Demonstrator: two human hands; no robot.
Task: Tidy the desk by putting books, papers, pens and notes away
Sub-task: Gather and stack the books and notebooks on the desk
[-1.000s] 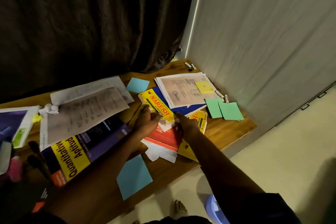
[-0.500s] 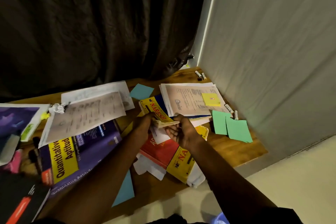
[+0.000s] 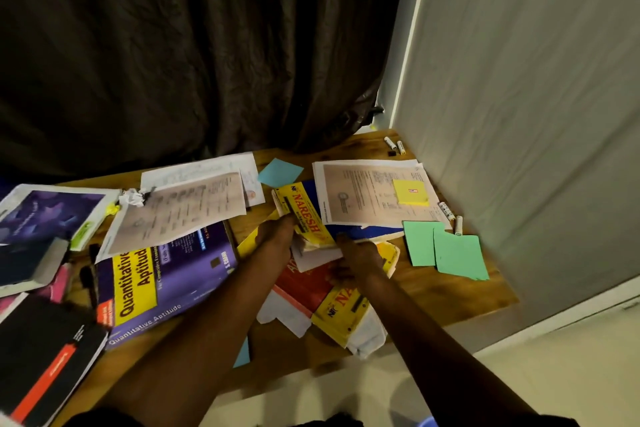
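A yellow and blue "NARESH" book lies mid-desk with printed papers and a yellow sticky pad on top of it. My left hand grips its near left edge. My right hand grips the same near edge further right, over a red and yellow book lying under it. A purple "Quantitative Aptitude" book lies to the left under loose printed sheets. Two green notes sit on the right, and a blue note lies behind.
The wooden desk ends at a grey wall on the right and a dark curtain behind. White markers and more pens lie by the wall. A black notebook, a purple-covered book and a crumpled paper sit at the left.
Both hands have closed on the near edge of the NARESH book and lifted it slightly off the red and yellow book. The camera has tilted upward and shifted.
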